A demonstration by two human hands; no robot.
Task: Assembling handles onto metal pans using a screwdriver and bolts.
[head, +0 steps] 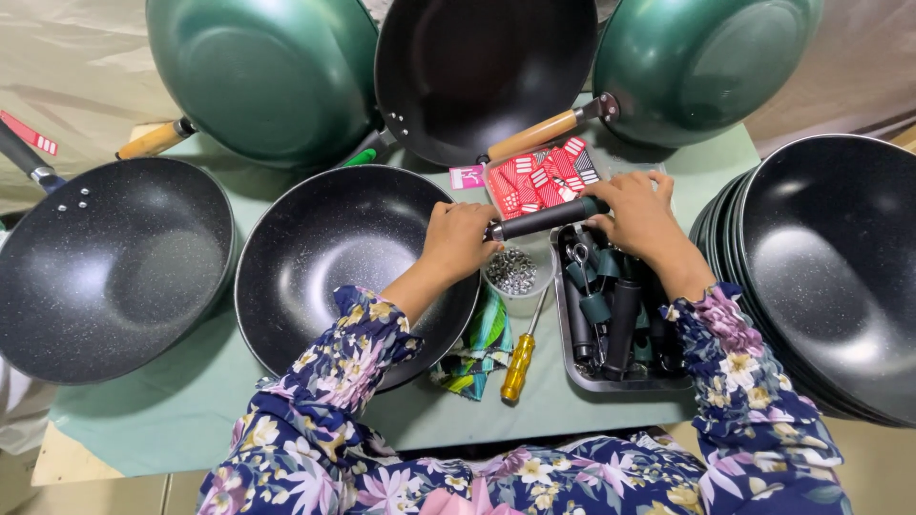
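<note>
A black speckled wok (pixel 334 253) lies in front of me on the green table. My left hand (pixel 460 238) grips its right rim, where a black handle (pixel 544 218) meets the pan. My right hand (pixel 637 212) holds the far end of that handle. Just below the hands stands a small white cup of silver screws (pixel 514 272). A metal tray (pixel 587 380) with several dark handles and fittings sits under my right wrist.
A yellow-handled screwdriver (pixel 520 362) and a folded colourful cloth (pixel 480 348) lie near the front edge. Red tags (pixel 539 176) sit behind the hands. More woks ring the table: a black one at the left (pixel 105 267), a stack at the right (pixel 830 277), green ones behind (pixel 267 76).
</note>
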